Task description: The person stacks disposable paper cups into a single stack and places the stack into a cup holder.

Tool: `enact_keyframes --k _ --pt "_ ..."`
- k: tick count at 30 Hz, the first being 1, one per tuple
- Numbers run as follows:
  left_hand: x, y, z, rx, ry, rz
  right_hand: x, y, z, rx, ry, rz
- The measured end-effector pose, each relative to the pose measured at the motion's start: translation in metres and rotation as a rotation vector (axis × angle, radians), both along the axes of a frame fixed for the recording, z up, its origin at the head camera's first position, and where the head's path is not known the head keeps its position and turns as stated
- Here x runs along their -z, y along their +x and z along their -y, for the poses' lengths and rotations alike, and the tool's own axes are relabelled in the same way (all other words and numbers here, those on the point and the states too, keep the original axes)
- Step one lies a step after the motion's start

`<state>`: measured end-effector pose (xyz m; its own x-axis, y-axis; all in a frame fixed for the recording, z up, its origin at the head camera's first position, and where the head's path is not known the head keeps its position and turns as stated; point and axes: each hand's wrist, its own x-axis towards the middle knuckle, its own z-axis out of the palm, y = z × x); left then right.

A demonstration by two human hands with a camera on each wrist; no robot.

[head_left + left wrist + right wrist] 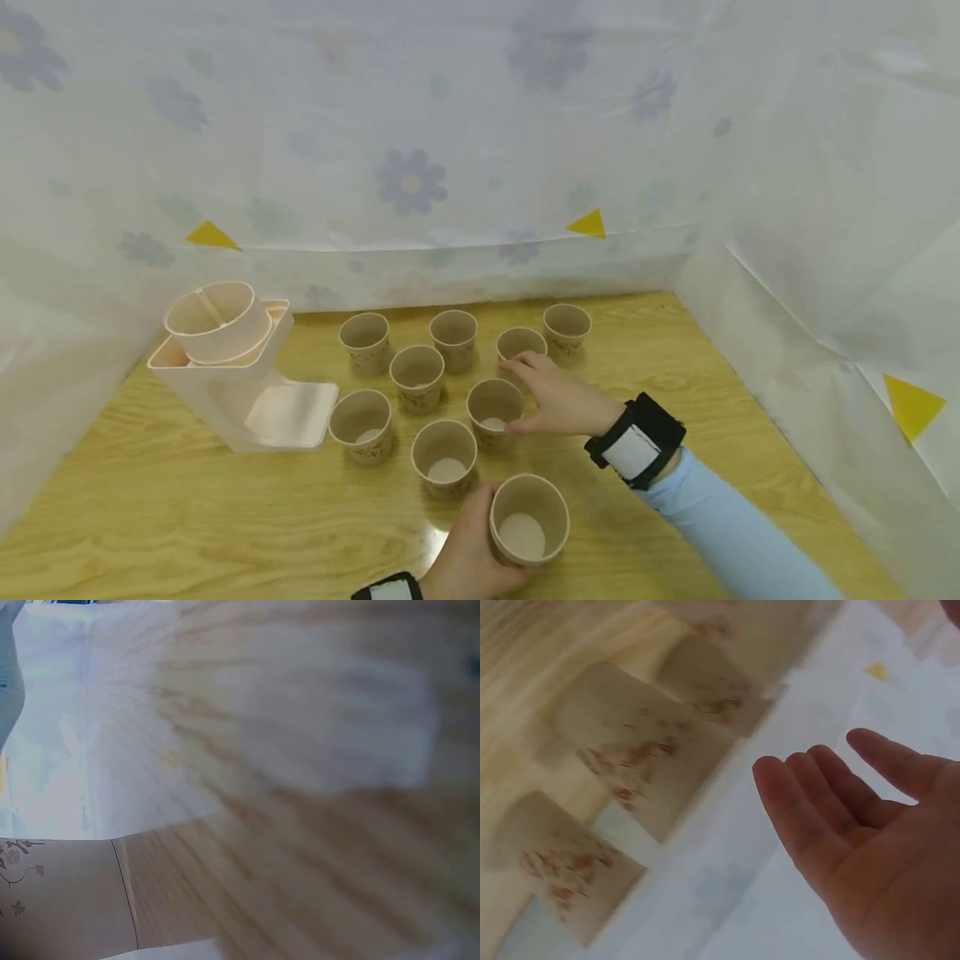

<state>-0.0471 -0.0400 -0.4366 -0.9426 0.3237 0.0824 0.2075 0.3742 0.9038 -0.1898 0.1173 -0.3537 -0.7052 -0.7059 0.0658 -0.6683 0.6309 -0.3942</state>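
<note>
At the near edge my left hand (476,542) grips a beige paper cup (528,521) round its left side; the cup stands mouth up. A strip of its flower-printed wall (64,900) shows in the left wrist view. My right hand (558,396) reaches over the right part of the cup group, fingers apart and loosely bent, holding nothing. Below and beside it are a cup (495,408) and a partly covered cup (521,340). In the right wrist view, the right hand (870,832) appears apart from the printed cups (641,750).
Several more upright cups, among them a front one (444,458) and a back right one (567,325), stand on the wooden table (225,525). A pale pink plastic stand with a round top (240,358) is at left. White flowered sheeting (480,125) encloses the back and sides.
</note>
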Motion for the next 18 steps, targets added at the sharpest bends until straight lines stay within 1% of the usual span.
enact_keyframes --k 2,4,7,10,12,14,16,18 --pt "0.000 -0.001 0.001 0.004 0.002 -0.007 0.007 -0.008 0.004 0.019 0.049 0.040" --pt "0.001 -0.001 0.000 0.004 -0.007 -0.007 0.015 -0.013 0.004 0.017 0.071 0.065" --pt "0.002 -0.001 -0.001 0.006 -0.010 0.008 0.022 -0.016 0.003 0.003 0.056 0.085" --pt "0.002 -0.001 -0.001 0.000 -0.012 0.003 0.025 -0.018 0.003 -0.014 0.020 0.090" --pt "0.002 -0.001 0.000 0.000 -0.011 0.006 0.024 -0.019 0.002 -0.012 -0.014 0.099" --pt "0.001 -0.001 0.000 0.002 -0.001 0.029 0.020 -0.019 -0.002 -0.008 -0.041 0.097" --pt "0.001 -0.001 0.000 0.008 0.014 0.060 0.012 -0.018 -0.008 0.006 -0.072 0.098" --pt "0.000 -0.001 0.000 0.009 0.026 0.081 0.001 -0.015 -0.017 0.010 -0.094 0.089"
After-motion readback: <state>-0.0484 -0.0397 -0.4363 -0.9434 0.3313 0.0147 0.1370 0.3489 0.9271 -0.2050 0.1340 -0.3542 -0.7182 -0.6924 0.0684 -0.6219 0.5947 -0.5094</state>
